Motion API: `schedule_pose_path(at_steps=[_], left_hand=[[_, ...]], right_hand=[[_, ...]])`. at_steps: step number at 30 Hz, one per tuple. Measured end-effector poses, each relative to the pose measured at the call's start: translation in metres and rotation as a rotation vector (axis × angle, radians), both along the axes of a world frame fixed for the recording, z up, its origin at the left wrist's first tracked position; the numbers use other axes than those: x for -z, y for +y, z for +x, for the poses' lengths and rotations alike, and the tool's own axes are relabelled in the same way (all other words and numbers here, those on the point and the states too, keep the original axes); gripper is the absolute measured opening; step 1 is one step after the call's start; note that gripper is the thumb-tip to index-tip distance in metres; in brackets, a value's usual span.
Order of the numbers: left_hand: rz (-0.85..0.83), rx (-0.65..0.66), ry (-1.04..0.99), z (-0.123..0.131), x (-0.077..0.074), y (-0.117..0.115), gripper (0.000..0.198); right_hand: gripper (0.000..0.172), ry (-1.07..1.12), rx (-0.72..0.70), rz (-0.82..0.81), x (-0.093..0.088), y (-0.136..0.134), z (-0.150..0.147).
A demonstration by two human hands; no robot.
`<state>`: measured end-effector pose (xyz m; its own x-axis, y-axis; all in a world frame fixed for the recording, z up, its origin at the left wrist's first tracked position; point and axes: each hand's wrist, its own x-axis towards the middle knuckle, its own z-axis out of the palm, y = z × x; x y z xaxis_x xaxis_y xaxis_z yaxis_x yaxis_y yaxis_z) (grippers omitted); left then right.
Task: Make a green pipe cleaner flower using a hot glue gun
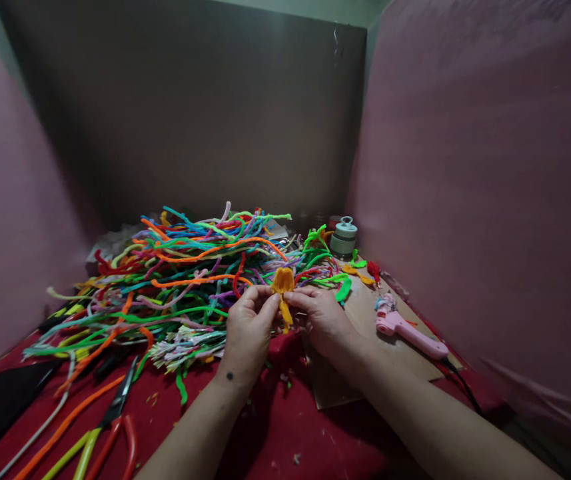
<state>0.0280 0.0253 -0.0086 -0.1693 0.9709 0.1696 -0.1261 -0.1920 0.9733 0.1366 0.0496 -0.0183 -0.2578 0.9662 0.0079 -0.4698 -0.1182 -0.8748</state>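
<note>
Between my two hands is an orange-yellow pipe cleaner piece [284, 281], shaped like a small flower head with a tail hanging below it. My left hand [252, 320] pinches it from the left side, thumb and forefinger closed. From the right, my right hand [322, 320] pinches it just under the head; its lower fingers are partly hidden. Directly behind and to the left spreads a large heap of pipe cleaners [190, 280] in many colours. A bundle of pale pipe cleaners [185, 348] lies beside my left hand.
Scissors [115, 413] with red handles lie front left. A pink glue gun [410, 333] rests on a brown board [335, 390] at right, its cord trailing off. Behind stands a grey-green lidded container [344, 238]. Red cloth [285, 440] covers the table; pink walls [485, 187] flank it.
</note>
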Motion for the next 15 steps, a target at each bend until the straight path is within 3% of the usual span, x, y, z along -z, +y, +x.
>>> schedule_pose_path(at_steps=[10, 15], left_hand=[[-0.035, -0.016, 0.019, -0.0008, -0.0022, 0.0013, 0.019], [-0.046, -0.021, 0.017, -0.0008, -0.0037, 0.0001, 0.019]], right_hand=[[0.016, 0.09, 0.007, -0.064, 0.0027, 0.0018, -0.0037], [0.024, 0.076, -0.066, -0.055, 0.0026, 0.0015, -0.0014]])
